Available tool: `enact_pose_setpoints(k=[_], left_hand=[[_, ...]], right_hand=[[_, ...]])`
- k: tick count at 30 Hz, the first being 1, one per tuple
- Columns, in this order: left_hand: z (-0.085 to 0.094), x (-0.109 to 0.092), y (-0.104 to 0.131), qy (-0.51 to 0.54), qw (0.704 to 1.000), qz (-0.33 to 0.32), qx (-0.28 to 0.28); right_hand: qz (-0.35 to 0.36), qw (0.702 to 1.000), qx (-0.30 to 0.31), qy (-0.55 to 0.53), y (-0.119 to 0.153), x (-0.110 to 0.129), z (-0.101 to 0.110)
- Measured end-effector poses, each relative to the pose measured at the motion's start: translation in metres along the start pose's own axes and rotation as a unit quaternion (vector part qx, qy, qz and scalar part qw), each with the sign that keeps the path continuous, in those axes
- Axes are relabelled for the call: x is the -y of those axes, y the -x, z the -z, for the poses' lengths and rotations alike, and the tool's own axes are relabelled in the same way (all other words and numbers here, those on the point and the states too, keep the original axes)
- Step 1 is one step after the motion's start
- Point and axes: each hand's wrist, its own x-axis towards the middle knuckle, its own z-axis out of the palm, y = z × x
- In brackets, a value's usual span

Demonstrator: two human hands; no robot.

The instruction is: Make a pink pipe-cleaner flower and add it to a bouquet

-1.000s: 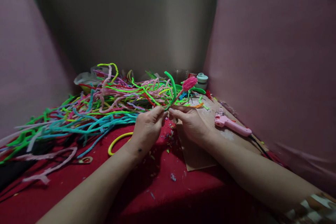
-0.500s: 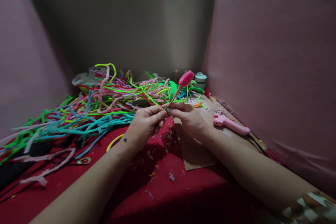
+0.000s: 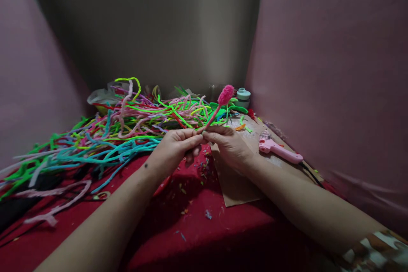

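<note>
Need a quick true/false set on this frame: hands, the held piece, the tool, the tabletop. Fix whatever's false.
1. The left hand and right hand meet at the lower part of a pink stem. True.
2. The stem hangs straight down. False: it slants upward to a fuzzy pink head.
3. A pink corded tool lies on cardboard. True.
4. The tablecloth is blue. False: the cloth is red.
5. Fuzzy strands in several colours lie heaped beyond and to the left of the hands. True.
6. The right hand grips the tool. False: it pinches the stem, apart from the tool.
</note>
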Motion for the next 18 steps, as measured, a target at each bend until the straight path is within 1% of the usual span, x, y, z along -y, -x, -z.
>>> enact_pose_setpoints(k=[1, 2, 3, 4, 5, 6, 7, 8, 9, 10, 12, 15, 16, 18], left_hand=[[-0.002, 0.002, 0.000, -0.088, 0.994, -0.047, -0.050], [-0.004, 0.004, -0.001, -0.183, 0.974, -0.094, -0.099], [-0.006, 0.007, -0.001, -0.273, 0.942, -0.133, -0.142], [-0.007, 0.011, -0.001, -0.351, 0.906, -0.161, -0.173], [-0.007, 0.014, -0.001, -0.410, 0.874, -0.181, -0.190], [-0.007, 0.017, 0.000, -0.450, 0.850, -0.191, -0.196], [-0.006, 0.019, 0.000, -0.471, 0.837, -0.195, -0.198], [-0.006, 0.021, 0.000, -0.475, 0.833, -0.199, -0.200], [-0.005, 0.021, 0.000, -0.466, 0.837, -0.200, -0.202], [-0.005, 0.021, 0.000, -0.446, 0.848, -0.200, -0.205], [-0.005, 0.017, 0.000, -0.375, 0.884, -0.186, -0.207], [-0.009, 0.009, 0.001, -0.233, 0.945, -0.138, -0.186], [-0.010, 0.006, 0.001, -0.188, 0.959, -0.118, -0.178], [-0.013, 0.002, 0.002, -0.115, 0.976, -0.087, -0.165]], right_hand=[[-0.002, 1.000, -0.008, 0.000, 0.000, 0.001, -0.001], [-0.002, 1.000, -0.010, -0.002, 0.001, 0.002, -0.002], [-0.004, 1.000, -0.009, -0.004, 0.001, 0.002, -0.003], [-0.007, 1.000, -0.010, -0.007, 0.001, 0.002, -0.004], [-0.013, 1.000, -0.013, -0.008, 0.001, 0.002, -0.004], [-0.020, 1.000, -0.017, -0.009, 0.001, 0.002, -0.005], [-0.028, 0.999, -0.019, -0.009, 0.001, 0.001, -0.005], [-0.035, 0.999, -0.020, -0.010, 0.002, 0.001, -0.005], [-0.038, 0.999, -0.017, -0.011, 0.002, 0.000, -0.005], [-0.037, 0.999, -0.012, -0.013, 0.002, 0.000, -0.004], [-0.029, 0.999, 0.007, -0.018, 0.003, -0.002, -0.002], [-0.020, 0.999, 0.038, -0.026, 0.003, -0.004, 0.000], [-0.022, 0.998, 0.045, -0.030, 0.003, -0.003, 0.000], [-0.026, 0.997, 0.056, -0.038, 0.003, -0.002, 0.000]])
